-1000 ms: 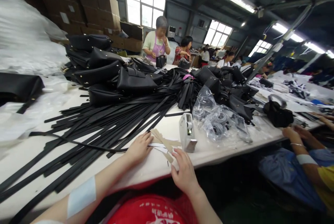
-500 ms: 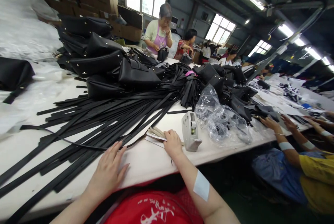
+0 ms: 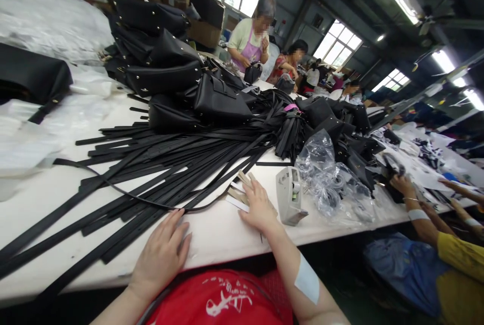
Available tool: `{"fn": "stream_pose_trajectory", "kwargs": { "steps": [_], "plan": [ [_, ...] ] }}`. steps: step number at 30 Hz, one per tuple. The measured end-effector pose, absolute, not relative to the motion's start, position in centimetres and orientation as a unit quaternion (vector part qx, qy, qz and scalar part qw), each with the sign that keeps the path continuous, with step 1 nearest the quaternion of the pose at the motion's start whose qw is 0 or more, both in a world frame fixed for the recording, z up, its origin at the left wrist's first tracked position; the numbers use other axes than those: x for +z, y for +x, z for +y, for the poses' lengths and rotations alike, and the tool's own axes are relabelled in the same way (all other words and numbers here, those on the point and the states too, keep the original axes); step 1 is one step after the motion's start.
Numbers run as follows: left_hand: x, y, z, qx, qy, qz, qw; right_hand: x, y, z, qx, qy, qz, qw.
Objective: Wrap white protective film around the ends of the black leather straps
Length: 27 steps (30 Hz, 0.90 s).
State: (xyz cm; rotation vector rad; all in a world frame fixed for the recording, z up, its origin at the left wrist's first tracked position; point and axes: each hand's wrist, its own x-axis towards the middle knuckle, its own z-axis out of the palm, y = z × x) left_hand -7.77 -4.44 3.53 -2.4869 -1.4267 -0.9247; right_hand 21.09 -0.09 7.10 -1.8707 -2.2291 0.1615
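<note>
Workshop table: black bags towards far edge; tape dispenser nearer front edge
Left hand: fingers slightly spread, fingertips at thin strap
Right hand: fingers spread over paper strips, beside dispenser
Progress: one bundle banded; many straps loose, apparently unsorted

R hand on paper strips, L hand near blk straps
</note>
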Motion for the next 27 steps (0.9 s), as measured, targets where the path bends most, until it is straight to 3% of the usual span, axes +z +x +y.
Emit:
{"fn": "stream_pose_trajectory", "kwargs": {
  "steps": [4, 13, 18, 22, 27],
  "plan": [
    [3.4, -7.9, -4.6, -0.309, -0.822, -0.477, 0.052, 6.1, 20.7, 1.6, 0.029, -0.576, -0.808, 0.123],
    [3.2, -7.8, -4.9, -0.317, -0.818, -0.477, 0.047, 4.2, 26.1, 3.2, -0.054, -0.754, -0.642, 0.128],
    [3.1, -7.9, -4.8, -0.321, -0.818, -0.474, 0.053, 6.2, 24.6, 2.2, -0.025, -0.709, -0.692, 0.132],
    [3.0, -8.0, -4.7, -0.319, -0.824, -0.464, 0.053, 7.9, 21.5, 1.7, 0.054, -0.617, -0.782, 0.062],
    [2.8, -8.0, -4.3, -0.318, -0.831, -0.454, 0.047, 7.3, 19.3, 0.9, 0.055, -0.662, -0.747, 0.022]
  ]
}}
